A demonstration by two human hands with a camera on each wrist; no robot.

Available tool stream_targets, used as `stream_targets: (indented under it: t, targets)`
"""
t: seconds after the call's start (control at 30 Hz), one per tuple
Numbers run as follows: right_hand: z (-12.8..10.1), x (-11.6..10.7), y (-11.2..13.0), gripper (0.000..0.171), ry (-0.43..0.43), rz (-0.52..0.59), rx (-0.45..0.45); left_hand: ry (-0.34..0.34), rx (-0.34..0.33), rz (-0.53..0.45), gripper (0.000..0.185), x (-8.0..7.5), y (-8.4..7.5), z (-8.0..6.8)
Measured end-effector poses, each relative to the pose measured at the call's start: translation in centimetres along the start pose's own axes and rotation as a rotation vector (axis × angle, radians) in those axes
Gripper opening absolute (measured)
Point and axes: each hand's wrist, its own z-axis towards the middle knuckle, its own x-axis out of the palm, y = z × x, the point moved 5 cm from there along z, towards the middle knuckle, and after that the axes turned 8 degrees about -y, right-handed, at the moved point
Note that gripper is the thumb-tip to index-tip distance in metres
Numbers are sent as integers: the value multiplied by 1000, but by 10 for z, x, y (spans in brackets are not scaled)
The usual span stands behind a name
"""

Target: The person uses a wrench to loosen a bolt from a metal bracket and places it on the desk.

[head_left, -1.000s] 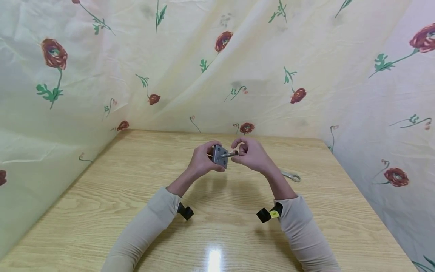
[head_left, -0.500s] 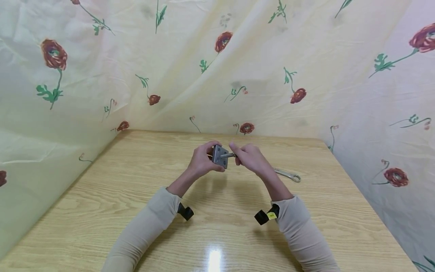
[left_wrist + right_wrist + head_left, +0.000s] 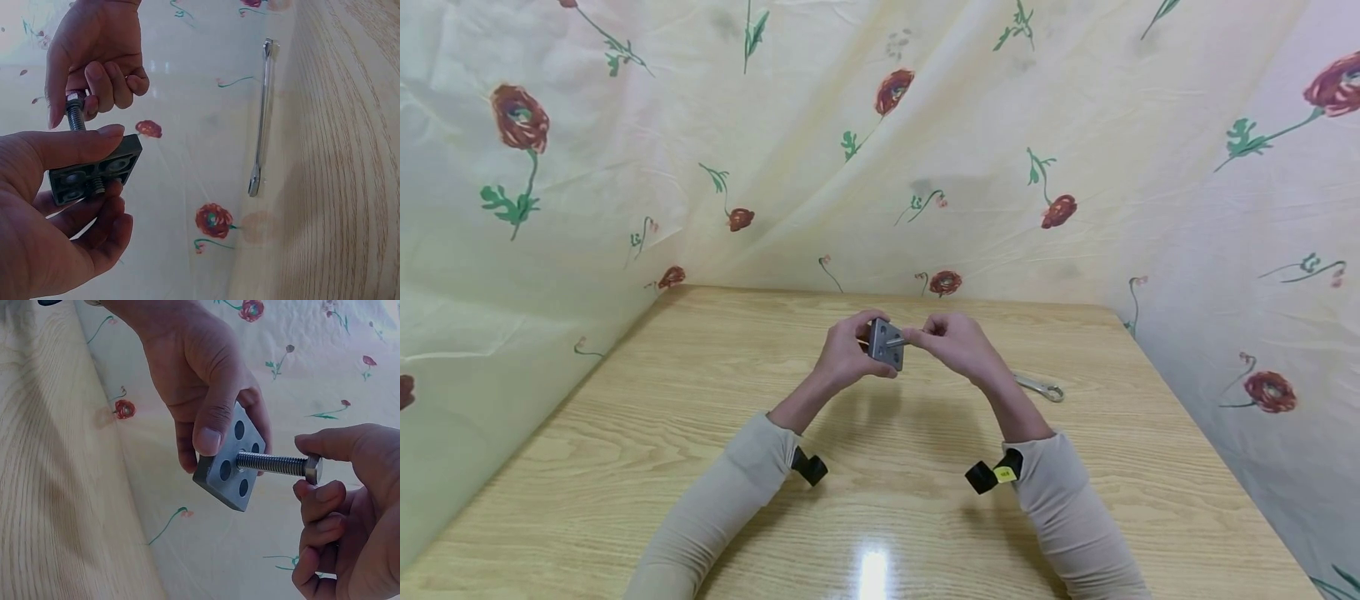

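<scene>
Gleaming under glare — wooden table point(image 3: 625, 467), floral cloth point(image 3: 625, 167) walling it round.

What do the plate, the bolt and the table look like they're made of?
The plate looks like metal, matt grey with clean drilled holes and crisp edges, though hard plastic can't be ruled out. The bolt looks like steel: bright silvery threads and a hex head. The table looks like pale wood or wood-look laminate: its long grain lines carry a glossy reflection.
</scene>
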Motion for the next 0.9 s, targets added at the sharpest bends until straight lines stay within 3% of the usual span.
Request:
stream_targets:
  t: [0.2, 0.53, 0.9]
  targets:
    - [0, -3, 1, 31, 6, -13, -9, 6, -4, -5, 73, 0, 0, 0]
    - [-1, -2, 4, 22, 16, 70, -69, 4, -5, 5, 74, 0, 1, 0]
    - [-1, -2, 9, 18, -27, 111, -206, 7, -9, 0, 74, 0, 2, 1]
